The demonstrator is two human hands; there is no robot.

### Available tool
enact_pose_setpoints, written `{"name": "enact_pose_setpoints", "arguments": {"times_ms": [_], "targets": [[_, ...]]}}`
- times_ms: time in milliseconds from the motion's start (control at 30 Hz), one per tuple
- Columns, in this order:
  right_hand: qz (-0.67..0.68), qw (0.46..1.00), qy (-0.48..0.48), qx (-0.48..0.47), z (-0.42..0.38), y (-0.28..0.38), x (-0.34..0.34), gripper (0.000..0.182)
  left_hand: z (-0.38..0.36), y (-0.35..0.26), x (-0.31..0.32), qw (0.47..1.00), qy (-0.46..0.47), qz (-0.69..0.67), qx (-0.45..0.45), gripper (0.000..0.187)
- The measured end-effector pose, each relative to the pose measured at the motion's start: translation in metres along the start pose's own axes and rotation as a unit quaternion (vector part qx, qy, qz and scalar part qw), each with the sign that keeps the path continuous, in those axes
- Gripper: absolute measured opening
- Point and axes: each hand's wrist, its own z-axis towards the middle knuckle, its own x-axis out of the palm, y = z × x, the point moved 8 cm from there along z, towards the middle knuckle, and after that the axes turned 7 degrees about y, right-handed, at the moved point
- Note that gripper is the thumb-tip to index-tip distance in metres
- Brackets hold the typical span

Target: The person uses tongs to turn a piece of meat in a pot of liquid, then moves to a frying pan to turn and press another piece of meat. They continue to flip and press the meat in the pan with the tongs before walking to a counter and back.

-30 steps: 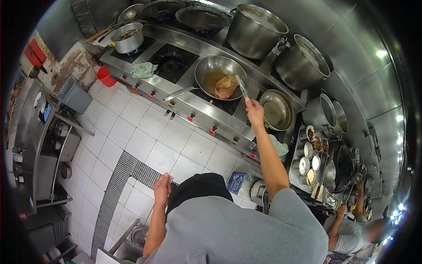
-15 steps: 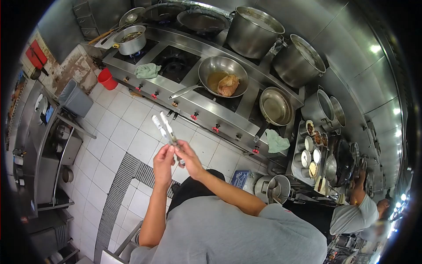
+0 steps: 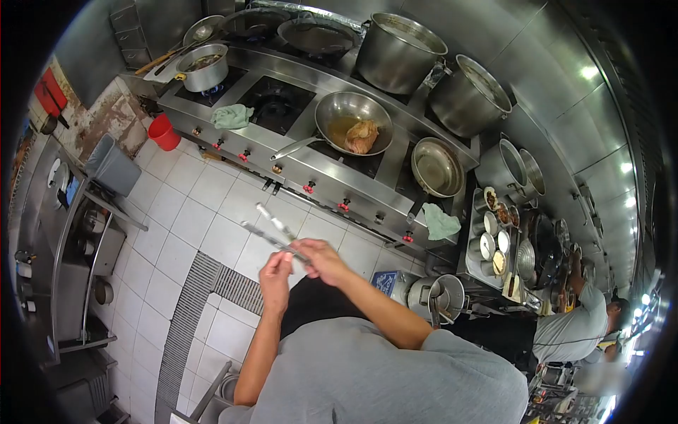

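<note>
To your left you have a red bucket (image 3: 164,133) near a grey bin (image 3: 113,167). Two tall stockpots (image 3: 392,67) stand at the back of the stove (image 3: 191,116) ahead of you, and a pale green cloth (image 3: 232,116) lies near its front edge.

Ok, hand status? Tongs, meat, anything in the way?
Right hand holding tongs; left hand alongside, contact unclear. Meat in frying pan. Nothing seen blocking tongs.

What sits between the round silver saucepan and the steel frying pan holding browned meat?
In the head view, a black metal burner with no cookware on it.
</note>
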Motion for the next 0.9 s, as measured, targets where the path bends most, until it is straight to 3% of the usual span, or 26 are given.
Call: {"name": "enact_pose_setpoints", "arguments": {"times_ms": [33,133,200,267,400,467,667,733,900], "targets": [[-0.037,0.998,-0.04,-0.029,-0.01,0.019,-0.024,0.025,0.0,0.0,0.016,0.999,0.032,0.009,-0.02,0.014],[-0.003,0.99,-0.136,-0.044,-0.03,0.079,-0.11,0.035,0.003,0.014,0.048,0.992,0.11,0.037,-0.052,0.037],[-0.011,0.979,-0.174,-0.104,-0.031,0.126,-0.174,0.032,0.001,0.04,0.043,0.988,0.128,0.044,-0.076,0.036],[-0.093,0.965,-0.223,-0.102,-0.027,0.168,-0.24,0.035,-0.007,0.067,0.034,0.981,0.127,0.054,-0.134,0.033],[-0.185,0.944,-0.269,0.054,0.025,0.204,-0.359,0.037,-0.031,0.106,-0.003,0.981,0.029,0.055,-0.183,0.03],[-0.213,0.936,-0.265,0.088,0.053,0.218,-0.38,0.037,-0.046,0.122,-0.024,0.976,-0.061,0.042,-0.204,0.028],[-0.299,0.904,-0.229,0.202,0.122,0.226,-0.422,0.04,-0.08,0.123,-0.028,0.961,-0.191,0.023,-0.197,0.027],[-0.273,0.904,-0.223,0.244,0.133,0.217,-0.433,0.035,-0.088,0.125,-0.023,0.96,-0.203,0.009,-0.194,0.026],[-0.223,0.922,-0.23,0.215,0.139,0.207,-0.429,0.024,-0.102,0.137,-0.027,0.955,-0.21,0.006,-0.21,0.026]]}}
